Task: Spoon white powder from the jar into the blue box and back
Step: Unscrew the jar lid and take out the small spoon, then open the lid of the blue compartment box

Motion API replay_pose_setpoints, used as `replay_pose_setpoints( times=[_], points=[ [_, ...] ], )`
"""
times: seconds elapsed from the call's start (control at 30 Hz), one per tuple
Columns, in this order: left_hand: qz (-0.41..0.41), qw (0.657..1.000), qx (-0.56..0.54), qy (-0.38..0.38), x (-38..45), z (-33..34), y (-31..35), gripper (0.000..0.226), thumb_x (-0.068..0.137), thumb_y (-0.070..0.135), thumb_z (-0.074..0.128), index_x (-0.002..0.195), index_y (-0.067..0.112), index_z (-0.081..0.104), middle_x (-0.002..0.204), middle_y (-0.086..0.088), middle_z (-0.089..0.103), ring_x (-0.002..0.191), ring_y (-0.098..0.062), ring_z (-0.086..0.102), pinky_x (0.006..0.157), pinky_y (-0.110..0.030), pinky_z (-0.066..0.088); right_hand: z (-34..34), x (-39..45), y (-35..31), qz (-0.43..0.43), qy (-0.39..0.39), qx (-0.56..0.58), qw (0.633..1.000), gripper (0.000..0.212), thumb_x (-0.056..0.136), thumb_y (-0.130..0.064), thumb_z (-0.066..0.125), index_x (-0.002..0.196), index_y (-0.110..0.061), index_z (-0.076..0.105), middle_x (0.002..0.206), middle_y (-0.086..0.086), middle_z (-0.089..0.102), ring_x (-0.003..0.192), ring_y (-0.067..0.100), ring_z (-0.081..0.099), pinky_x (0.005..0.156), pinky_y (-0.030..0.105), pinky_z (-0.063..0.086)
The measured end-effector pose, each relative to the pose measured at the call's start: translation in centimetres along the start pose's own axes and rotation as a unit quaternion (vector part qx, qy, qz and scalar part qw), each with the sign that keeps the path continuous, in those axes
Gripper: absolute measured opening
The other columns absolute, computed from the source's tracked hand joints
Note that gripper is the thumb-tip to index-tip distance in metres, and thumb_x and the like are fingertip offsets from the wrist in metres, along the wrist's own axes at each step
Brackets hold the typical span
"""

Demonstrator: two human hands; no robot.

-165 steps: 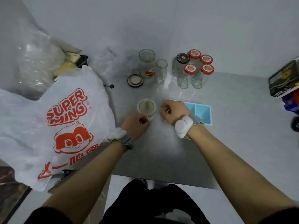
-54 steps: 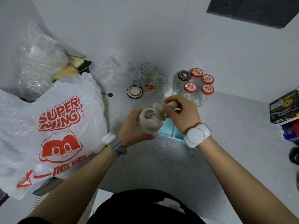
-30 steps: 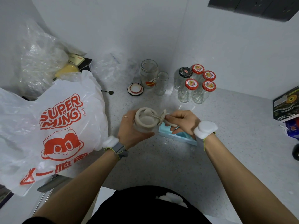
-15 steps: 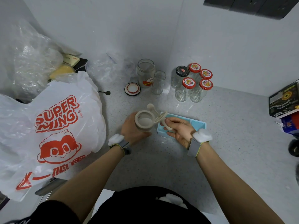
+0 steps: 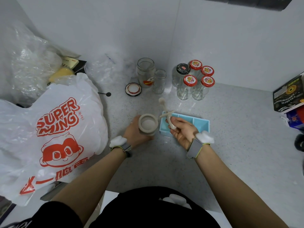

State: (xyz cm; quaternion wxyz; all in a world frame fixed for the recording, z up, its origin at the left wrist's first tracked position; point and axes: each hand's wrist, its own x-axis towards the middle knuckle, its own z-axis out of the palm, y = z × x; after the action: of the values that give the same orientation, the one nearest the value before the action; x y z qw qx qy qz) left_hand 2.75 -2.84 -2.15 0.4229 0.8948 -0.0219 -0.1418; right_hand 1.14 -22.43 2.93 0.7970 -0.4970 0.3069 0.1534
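An open beige jar (image 5: 148, 124) with white powder inside stands on the grey counter, and my left hand (image 5: 134, 132) wraps around its left side. Just right of it lies the light blue box (image 5: 201, 123) with several compartments. My right hand (image 5: 181, 130), palm up over the box's left end, holds a beige spoon (image 5: 165, 111) by its handle, bowl pointing away. A flat beige lid (image 5: 166, 114) is pinched in the same hand and sticks out towards the jar's rim.
A big white plastic bag (image 5: 54, 134) with red print fills the left. At the back stand two open glass jars (image 5: 146, 71), a loose lid (image 5: 133, 89) and several capped jars (image 5: 195, 79). A dark carton (image 5: 289, 94) sits far right.
The jar was lifted and its lid with the spoon pulled off; now the jar stands on the counter. My right hand has turned palm up over the box with spoon and lid.
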Motion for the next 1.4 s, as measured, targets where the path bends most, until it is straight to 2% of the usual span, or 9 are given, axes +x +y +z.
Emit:
replay_pose_setpoints(
  times=[0.13, 0.33, 0.47, 0.57, 0.73, 0.9, 1.03, 1.23, 1.4],
  points=[
    [0.047, 0.997, 0.054, 0.026, -0.4, -0.6, 0.4, 0.102, 0.063, 0.052, 0.083, 0.145, 0.018, 0.033, 0.146, -0.005, 0.042, 0.133, -0.022, 0.040, 0.109, -0.039, 0.036, -0.3, -0.2, -0.1, -0.024, 0.013, 0.053, 0.998, 0.006, 0.088, -0.002, 0.059, 0.091, -0.005, 0.062, 0.074, 0.003, 0.073, 0.074, 0.017, 0.067, 0.058, 0.021, 0.057],
    [0.181, 0.972, 0.146, 0.035, 0.1, 0.7, 4.5, 0.074, 0.072, 0.044, 0.076, 0.135, 0.017, 0.048, 0.133, -0.006, 0.052, 0.122, -0.025, 0.048, 0.102, -0.038, 0.041, -2.8, -1.6, -0.9, -0.081, 0.035, 0.067, 0.994, 0.007, 0.092, -0.001, 0.053, 0.086, -0.004, 0.056, 0.080, 0.011, 0.068, 0.071, 0.017, 0.070, 0.071, 0.026, 0.058],
    [0.246, 0.956, 0.156, 0.031, 0.6, 3.6, 7.5, 0.059, 0.070, 0.047, 0.065, 0.119, 0.015, 0.061, 0.117, -0.007, 0.061, 0.106, -0.028, 0.057, 0.090, -0.035, 0.045, -7.5, -2.1, -0.9, -0.158, 0.095, 0.000, 0.983, 0.009, 0.091, -0.007, 0.057, 0.099, -0.008, 0.061, 0.086, -0.001, 0.073, 0.082, 0.016, 0.058, 0.075, 0.025, 0.046],
    [0.268, 0.952, 0.149, -0.008, 1.1, 5.6, 9.3, 0.056, 0.071, 0.049, 0.056, 0.112, 0.012, 0.064, 0.112, -0.008, 0.064, 0.102, -0.030, 0.059, 0.090, -0.038, 0.047, -10.6, -2.8, -0.9, -0.178, 0.145, 0.008, 0.973, 0.021, 0.090, -0.008, 0.060, 0.110, -0.004, 0.063, 0.085, -0.005, 0.073, 0.080, 0.008, 0.064, 0.075, 0.019, 0.047],
    [0.289, 0.943, 0.161, -0.047, 1.2, 7.9, 11.2, 0.042, 0.075, 0.028, 0.071, 0.113, 0.012, 0.064, 0.114, -0.008, 0.063, 0.103, -0.029, 0.059, 0.088, -0.031, 0.041, -14.3, -2.8, -0.6, -0.167, 0.243, 0.009, 0.956, 0.008, 0.086, -0.001, 0.061, 0.091, -0.006, 0.061, 0.072, 0.007, 0.062, 0.059, 0.014, 0.050, 0.059, 0.022, 0.044],
    [0.282, 0.942, 0.166, -0.074, 1.3, 8.9, 12.2, 0.041, 0.077, 0.036, 0.063, 0.113, 0.018, 0.064, 0.113, -0.005, 0.063, 0.098, -0.025, 0.060, 0.084, -0.035, 0.049, -17.4, -1.7, 0.6, -0.097, 0.316, -0.112, 0.937, 0.023, 0.078, -0.012, 0.073, 0.070, -0.018, 0.052, 0.072, 0.008, 0.061, 0.060, 0.017, 0.051, 0.061, 0.023, 0.045],
    [0.276, 0.941, 0.179, -0.079, 1.4, 8.9, 12.4, 0.042, 0.078, 0.039, 0.060, 0.115, 0.018, 0.064, 0.113, -0.003, 0.064, 0.098, -0.024, 0.061, 0.085, -0.035, 0.049, -18.1, -0.6, 1.8, -0.083, 0.346, -0.197, 0.914, 0.011, 0.077, -0.025, 0.072, 0.080, -0.019, 0.063, 0.085, 0.009, 0.070, 0.075, 0.022, 0.060, 0.078, 0.030, 0.051],
    [0.273, 0.939, 0.186, -0.094, 1.2, 9.2, 12.4, 0.041, 0.079, 0.040, 0.058, 0.115, 0.019, 0.063, 0.111, -0.002, 0.065, 0.097, -0.022, 0.062, 0.085, -0.037, 0.050, -17.8, -0.3, 1.8, -0.063, 0.364, -0.242, 0.897, 0.022, 0.080, -0.026, 0.071, 0.098, -0.013, 0.069, 0.091, 0.002, 0.069, 0.082, 0.018, 0.060, 0.068, 0.019, 0.038],
    [0.274, 0.941, 0.175, -0.095, 1.1, 9.5, 12.1, 0.033, 0.084, 0.029, 0.066, 0.114, 0.017, 0.064, 0.110, -0.002, 0.066, 0.097, -0.020, 0.061, 0.085, -0.035, 0.050, -17.2, -0.4, 1.6, -0.084, 0.386, -0.278, 0.876, 0.031, 0.076, -0.023, 0.072, 0.102, -0.011, 0.061, 0.105, 0.009, 0.065, 0.099, 0.027, 0.060, 0.079, 0.027, 0.043]
  ],
)
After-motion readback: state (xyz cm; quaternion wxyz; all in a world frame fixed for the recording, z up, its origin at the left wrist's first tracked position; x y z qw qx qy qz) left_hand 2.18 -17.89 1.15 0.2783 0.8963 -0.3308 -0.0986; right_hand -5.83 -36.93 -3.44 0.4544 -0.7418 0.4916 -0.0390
